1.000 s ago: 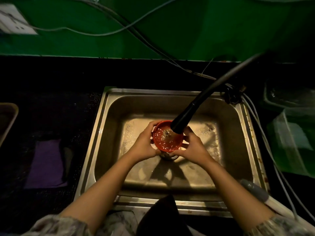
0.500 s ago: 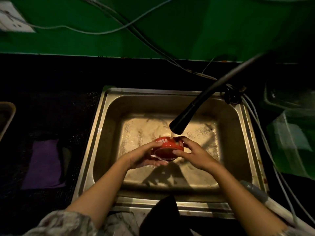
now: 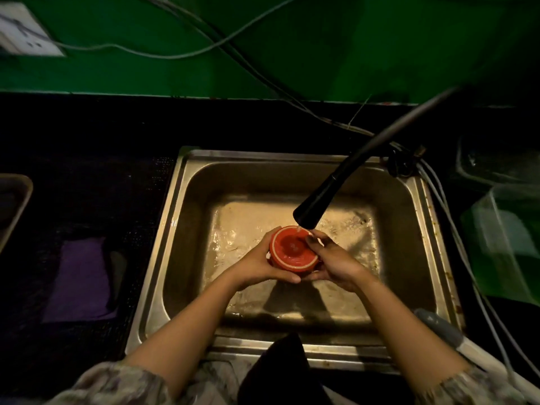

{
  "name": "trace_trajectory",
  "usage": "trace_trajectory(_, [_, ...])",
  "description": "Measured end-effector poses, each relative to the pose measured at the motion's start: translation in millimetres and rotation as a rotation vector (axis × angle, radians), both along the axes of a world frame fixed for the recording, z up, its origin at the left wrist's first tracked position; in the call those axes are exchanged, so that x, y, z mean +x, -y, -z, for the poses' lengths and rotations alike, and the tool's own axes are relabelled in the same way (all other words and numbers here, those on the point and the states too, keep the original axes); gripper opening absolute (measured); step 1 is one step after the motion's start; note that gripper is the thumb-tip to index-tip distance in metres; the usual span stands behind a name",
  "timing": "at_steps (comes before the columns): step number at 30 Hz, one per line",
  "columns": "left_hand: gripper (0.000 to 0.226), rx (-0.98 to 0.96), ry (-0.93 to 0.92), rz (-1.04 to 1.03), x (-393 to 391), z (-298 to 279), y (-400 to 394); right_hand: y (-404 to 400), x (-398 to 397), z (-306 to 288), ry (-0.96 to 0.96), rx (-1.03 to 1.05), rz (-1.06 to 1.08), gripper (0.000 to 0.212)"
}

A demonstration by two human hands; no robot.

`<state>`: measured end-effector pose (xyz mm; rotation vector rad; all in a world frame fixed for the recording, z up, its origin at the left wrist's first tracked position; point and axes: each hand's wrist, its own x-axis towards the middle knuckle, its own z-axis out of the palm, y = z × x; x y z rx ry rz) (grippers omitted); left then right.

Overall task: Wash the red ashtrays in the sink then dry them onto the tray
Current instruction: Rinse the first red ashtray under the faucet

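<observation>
one red ashtray [image 3: 293,249] is in view, held over the middle of the steel sink [image 3: 409,206], clear of the wet basin floor. it appears turned bottom-up: a round base with a pale ring faces the camera, tilted a little toward the person. being round, it has no long axis to speak of; its flat faces lie roughly level.

the left hand [image 3: 257,266] cups the ashtray from its left and underside, fingers wrapped beneath and thumb along the near edge. the right hand [image 3: 331,263] closes on the right side, thumb lying over the rim near the top. both hands are curled tight around the piece, not spread, and their fingertips nearly meet under it. the ashtray sits squarely between them, neither hand clearly nearer.

the black faucet spout [image 3: 314,207] ends just above and behind the ashtray's far edge; a thin stream of water meets the rim there.

outward, on the dark counter to the left lie a purple cloth [image 3: 79,277] and, at the frame's edge, the corner of a tray [image 3: 20,200]. judgement: rinsing is under way; the coming carry runs leftward, so the left hand leads toward cloth and tray.
</observation>
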<state>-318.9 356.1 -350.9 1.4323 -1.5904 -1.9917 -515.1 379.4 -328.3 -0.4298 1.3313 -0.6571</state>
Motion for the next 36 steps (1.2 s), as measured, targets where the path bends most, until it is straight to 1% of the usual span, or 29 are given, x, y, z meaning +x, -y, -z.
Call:
trace_trajectory(3, [0.115, 0.013, -0.052, -0.054, 0.3, 0.1, -0.6, 7.4, -7.1, -6.1, 0.014, -0.048, -0.076, 0.038])
trace_trajectory(4, [0.117, 0.007, -0.055, -0.067, -0.1, 0.1, 0.0, 9.5, -9.3, -9.0, -0.008, -0.09, -0.135, 0.044])
trace_trajectory(5, [0.12, -0.003, -0.054, -0.074, -0.9, 1.3, 0.8, 11.3, -11.8, -10.8, -0.066, -0.148, -0.22, 0.056])
trace_trajectory(7, [0.123, -0.049, -0.045, -0.077, -3.7, 3.8, 1.6, 15.1, -15.6, -13.8, -0.264, -0.266, -0.425, 0.089])
trace_trajectory(8, [0.121, -0.082, -0.043, -0.085, -5.4, 4.1, 1.3, 16.3, -15.7, -15.1, -0.351, -0.31, -0.5, 0.101])
trace_trajectory(9, [0.118, -0.107, -0.039, -0.096, -7.3, 4.8, 0.8, 16.4, -14.9, -14.8, -0.405, -0.348, -0.541, 0.107])
trace_trajectory(12, [0.109, -0.167, -0.039, -0.105, -12.3, 3.2, -0.1, 11.0, -11.7, -15.2, -0.472, -0.424, -0.526, 0.108])
trace_trajectory(14, [0.113, -0.193, -0.029, -0.091, -12.1, 0.9, 0.5, 4.2, -13.4, -13.7, -0.455, -0.423, -0.473, 0.11])
trace_trajectory(16, [0.124, -0.206, -0.004, -0.066, -9.8, -3.1, 2.2, -2.5, -17.0, -7.7, -0.352, -0.418, -0.401, 0.113])
trace_trajectory(17, [0.125, -0.222, 0.011, -0.053, -8.5, -6.5, 3.6, -5.0, -17.9, -2.8, -0.289, -0.422, -0.356, 0.113])
trace_trajectory(18, [0.121, -0.246, 0.022, -0.037, -7.2, -9.8, 5.8, -6.7, -17.8, 1.4, -0.243, -0.423, -0.319, 0.113])
trace_trajectory(20, [0.113, -0.284, 0.039, -0.002, -4.2, -15.4, 11.2, -7.5, -16.4, 8.2, -0.216, -0.421, -0.294, 0.108])
trace_trajectory(24, [0.109, -0.296, 0.088, 0.057, 4.5, -21.6, 19.0, 1.5, -16.3, 9.9, -0.22, -0.38, -0.364, 0.097])
trace_trajectory(28, [0.101, -0.228, 0.063, -0.017, 8.0, -18.4, 18.8, 21.2, -20.6, -4.6, -0.222, -0.355, -0.525, 0.083])
trace_trajectory(30, [0.101, -0.175, 0.036, -0.075, 7.7, -12.8, 15.4, 30.7, -22.3, -13.5, -0.232, -0.361, -0.6, 0.084])
trace_trajectory(32, [0.109, -0.159, 0.012, -0.107, 5.8, -5.9, 9.9, 37.2, -22.8, -20.0, -0.298, -0.363, -0.651, 0.084])
trace_trajectory(34, [0.119, -0.169, -0.001, -0.133, 2.4, -1.7, 4.1, 38.5, -22.7, -22.0, -0.387, -0.384, -0.668, 0.088])
trace_trajectory(36, [0.115, -0.215, -0.019, -0.155, -2.1, -1.2, 0.3, 34.3, -21.3, -19.2, -0.465, -0.431, -0.661, 0.096])
